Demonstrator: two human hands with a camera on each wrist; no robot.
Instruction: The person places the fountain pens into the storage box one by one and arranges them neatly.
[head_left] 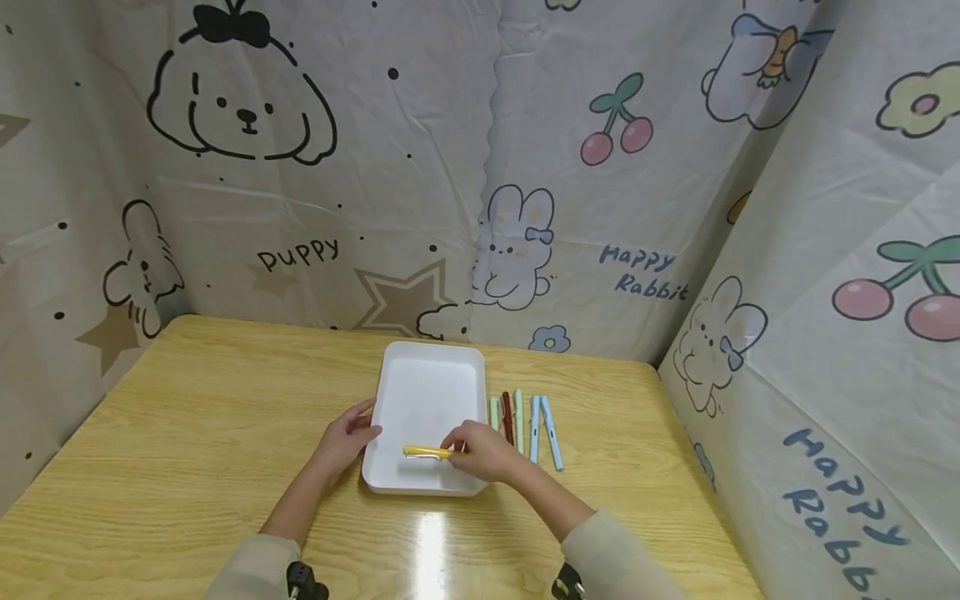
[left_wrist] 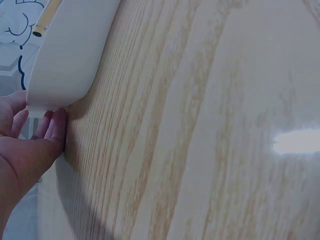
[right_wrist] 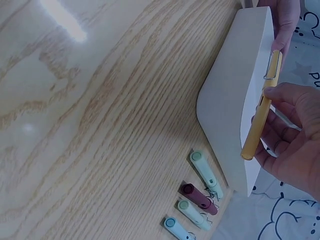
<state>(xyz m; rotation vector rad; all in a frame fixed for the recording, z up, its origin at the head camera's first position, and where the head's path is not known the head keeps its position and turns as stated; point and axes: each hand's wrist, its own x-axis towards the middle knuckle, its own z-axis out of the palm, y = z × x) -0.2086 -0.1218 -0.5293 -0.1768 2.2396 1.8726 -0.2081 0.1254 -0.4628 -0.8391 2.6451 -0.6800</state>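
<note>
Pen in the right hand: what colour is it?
The pen is yellow, best seen in the right wrist view.

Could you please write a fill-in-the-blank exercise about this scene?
The pen in the right grip is ____.
The left grip touches the tray, whose colour is ____.
In the head view, the blue pens lie to the ____ of the tray.
The dark red pen lies between two pens coloured pale ____.
Missing words: yellow; white; right; green.
</note>
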